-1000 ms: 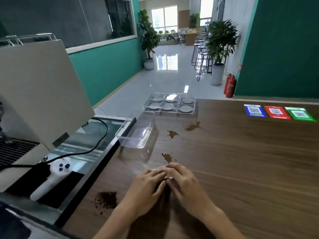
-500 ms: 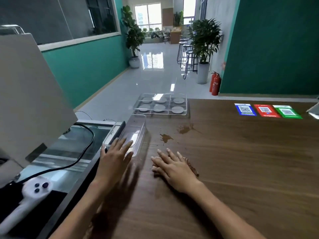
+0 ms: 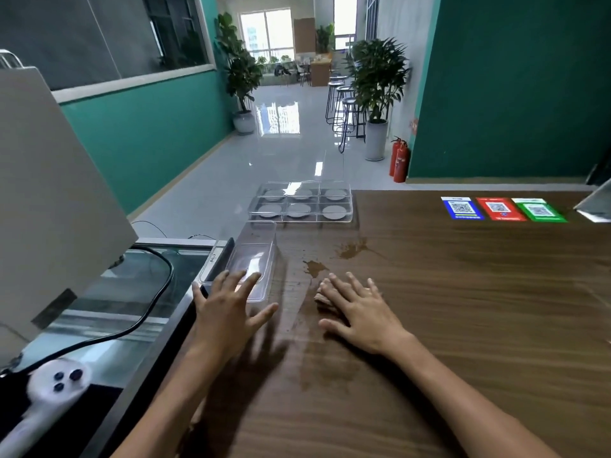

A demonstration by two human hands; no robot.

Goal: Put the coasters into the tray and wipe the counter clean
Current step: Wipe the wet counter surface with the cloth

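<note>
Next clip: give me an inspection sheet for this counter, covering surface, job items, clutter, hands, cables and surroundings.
Surface: brown wooden counter, two brown spills unwiped.
Job's things: clear six-compartment tray, a grey round coaster in each; brownish wipe under right hand.
Clutter: empty clear plastic bin; three QR stickers.
Hands: left hand spread at the bin's near end; right hand flat on the wipe.
Cables: black cable left of the counter.
Surroundings: white handheld controller, red fire extinguishers.
</note>
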